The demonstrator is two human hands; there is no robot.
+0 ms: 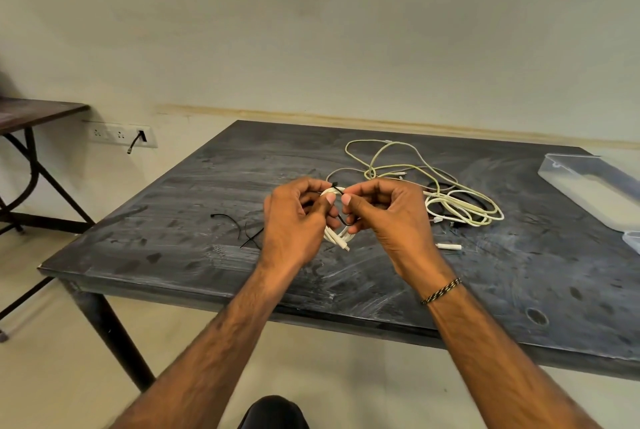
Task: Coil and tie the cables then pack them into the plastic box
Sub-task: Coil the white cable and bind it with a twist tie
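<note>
A small coil of white cable [341, 236] hangs between my two hands above the dark table [194, 207]. My left hand [294, 224] grips the coil's left side. My right hand [384, 214] pinches a black zip tie [343, 219] that loops around the coil. The top of the coil is partly hidden by my fingers. A tangle of loose white and black cables [446, 200] lies on the table to the right. The clear plastic box [588, 186] stands open at the far right edge.
Spare black zip ties [242, 231] lie on the table left of my hands. A white plug end [449, 246] rests near the tangle. A second table [31, 113] and a wall socket strip [119, 134] are at the left.
</note>
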